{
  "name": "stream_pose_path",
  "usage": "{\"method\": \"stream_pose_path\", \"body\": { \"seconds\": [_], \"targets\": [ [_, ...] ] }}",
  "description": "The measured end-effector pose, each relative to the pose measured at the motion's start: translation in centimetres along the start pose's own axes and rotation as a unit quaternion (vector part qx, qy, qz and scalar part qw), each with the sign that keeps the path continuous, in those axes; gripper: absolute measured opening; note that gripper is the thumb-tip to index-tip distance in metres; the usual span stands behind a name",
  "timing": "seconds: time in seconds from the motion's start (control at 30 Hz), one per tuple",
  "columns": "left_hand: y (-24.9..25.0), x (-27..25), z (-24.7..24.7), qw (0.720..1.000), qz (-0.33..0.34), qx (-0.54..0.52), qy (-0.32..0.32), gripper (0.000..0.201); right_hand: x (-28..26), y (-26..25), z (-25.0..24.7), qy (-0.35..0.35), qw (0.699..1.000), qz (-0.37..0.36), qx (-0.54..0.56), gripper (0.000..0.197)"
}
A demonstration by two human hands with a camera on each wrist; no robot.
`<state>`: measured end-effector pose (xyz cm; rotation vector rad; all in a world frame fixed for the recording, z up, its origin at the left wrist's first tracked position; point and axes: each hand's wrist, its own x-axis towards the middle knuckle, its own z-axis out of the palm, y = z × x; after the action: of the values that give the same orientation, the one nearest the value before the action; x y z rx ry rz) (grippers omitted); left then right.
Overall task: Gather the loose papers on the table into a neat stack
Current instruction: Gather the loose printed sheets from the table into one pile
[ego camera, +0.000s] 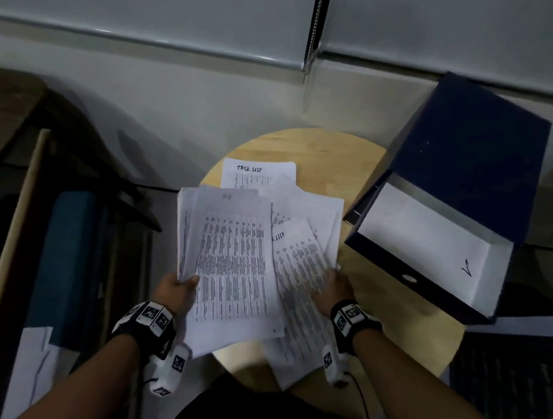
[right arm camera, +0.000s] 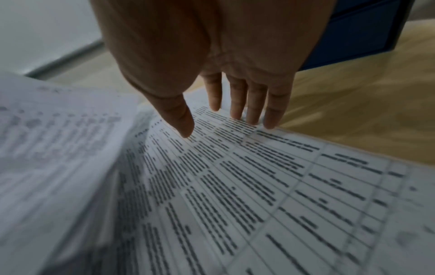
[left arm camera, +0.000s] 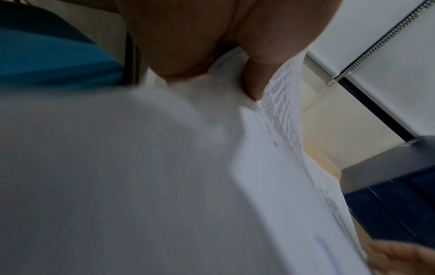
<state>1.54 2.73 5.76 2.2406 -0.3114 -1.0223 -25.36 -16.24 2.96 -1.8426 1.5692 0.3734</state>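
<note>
A bundle of printed sheets (ego camera: 230,265) is lifted over the left side of the round wooden table (ego camera: 347,158). My left hand (ego camera: 176,290) pinches its left edge, thumb on top; the left wrist view shows the thumb (left arm camera: 256,78) pressed on the bundle (left arm camera: 164,186). More printed sheets (ego camera: 300,266) lie spread on the table, and a sheet headed "TASK LIST" (ego camera: 259,171) lies farthest back. My right hand (ego camera: 331,287) rests flat on the spread sheets with straight fingers (right arm camera: 254,108) touching the top sheet (right arm camera: 259,186) near its right edge.
An open dark blue box file (ego camera: 457,196) with a white lining sits at the table's right edge, close to my right hand. A blue-seated chair (ego camera: 66,263) stands left of the table. A wall (ego camera: 196,110) is behind the table.
</note>
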Motion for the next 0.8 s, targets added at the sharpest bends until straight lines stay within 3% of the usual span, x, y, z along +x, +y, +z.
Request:
{"method": "stream_pose_path", "body": {
  "seconds": [0.23, 0.53, 0.6, 0.73, 0.8],
  "targets": [
    [-0.4, 0.5, -0.6, 1.0, -0.013, -0.01, -0.003, 0.034, -0.4, 1.2, 1.6, 0.008, 0.995, 0.092, -0.04, 0.111],
    [0.1, -0.3, -0.5, 1.0, 0.009, -0.023, 0.003, 0.023, -1.2, 0.4, 1.6, -0.009, 0.985, 0.149, -0.084, 0.114],
    [-0.2, -0.1, -0.7, 1.0, 0.001, -0.012, 0.001, 0.026, -1.2, 0.4, 1.3, -0.008, 0.987, 0.143, -0.077, 0.102],
    [-0.4, 0.2, -1.0, 1.0, -0.02, 0.009, 0.013, 0.037, -1.1, 0.6, 0.2, -0.017, 0.998, 0.059, -0.01, 0.031],
    [-0.4, 0.1, -1.1, 1.0, -0.017, -0.001, 0.017, 0.035, -1.2, 0.8, -0.5, -0.03, 0.999, 0.013, 0.026, 0.035]
  ]
}}
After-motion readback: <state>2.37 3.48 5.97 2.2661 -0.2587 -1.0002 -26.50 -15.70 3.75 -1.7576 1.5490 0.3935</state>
